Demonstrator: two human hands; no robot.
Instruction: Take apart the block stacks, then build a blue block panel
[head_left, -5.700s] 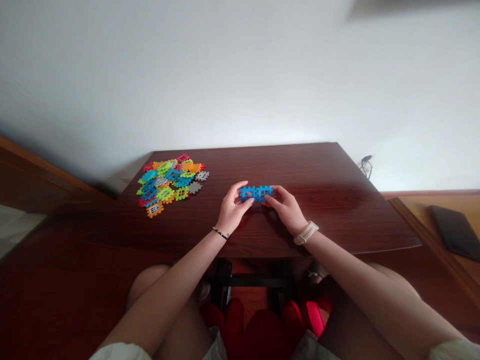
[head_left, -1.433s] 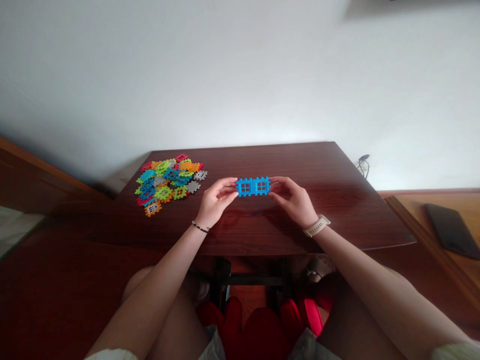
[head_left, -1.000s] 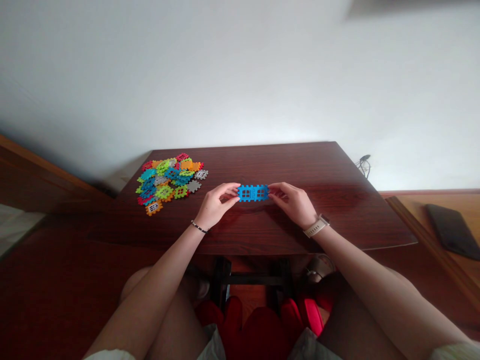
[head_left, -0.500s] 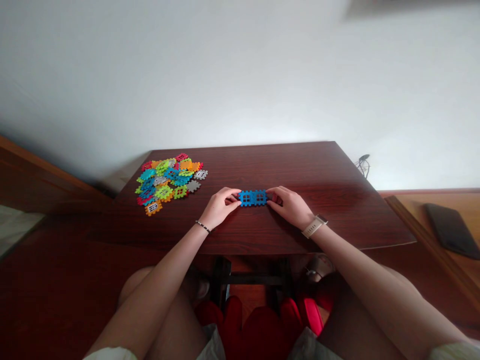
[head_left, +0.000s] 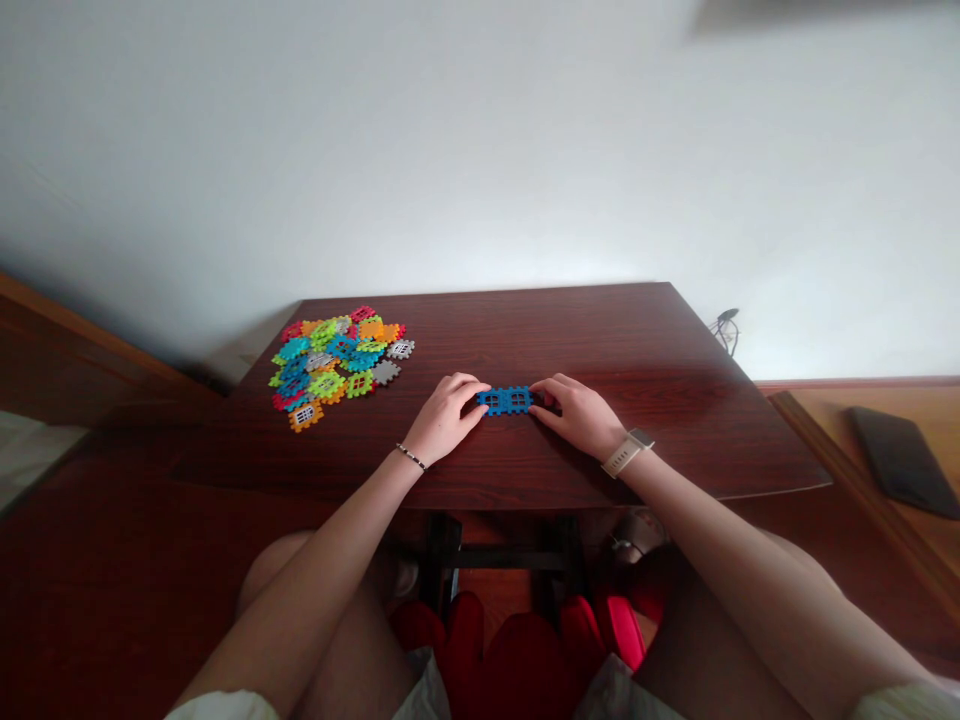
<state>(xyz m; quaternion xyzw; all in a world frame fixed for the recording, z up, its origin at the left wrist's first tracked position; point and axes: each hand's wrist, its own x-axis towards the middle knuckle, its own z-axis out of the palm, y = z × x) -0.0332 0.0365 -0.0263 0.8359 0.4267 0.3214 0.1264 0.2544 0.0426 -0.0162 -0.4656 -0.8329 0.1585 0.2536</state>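
Observation:
Two blue interlocking building tiles (head_left: 505,401), each with a window cut-out, lie edge to edge in a row between my hands. My left hand (head_left: 448,415) is closed on the left end of the pair, thumb at the near side and fingers at the far side. At the other end, my right hand (head_left: 576,412) pinches the right tile's edge between thumb and fingers. Whether the tiles' teeth are fully locked together is too small to tell. A pile of coloured tiles (head_left: 330,360) in red, green, blue, orange and grey spreads to the left.
The dark wooden table (head_left: 637,350) stands against a pale wall. Beyond its right side hangs a cable (head_left: 726,325), and a black flat object (head_left: 904,458) rests on a wooden surface there. Under the near edge is a red seat (head_left: 525,660).
The blue tiles sit slightly lower and look flatter to the table. My left hand has shifted a little to the right, its fingers now overlapping the left tile's edge.

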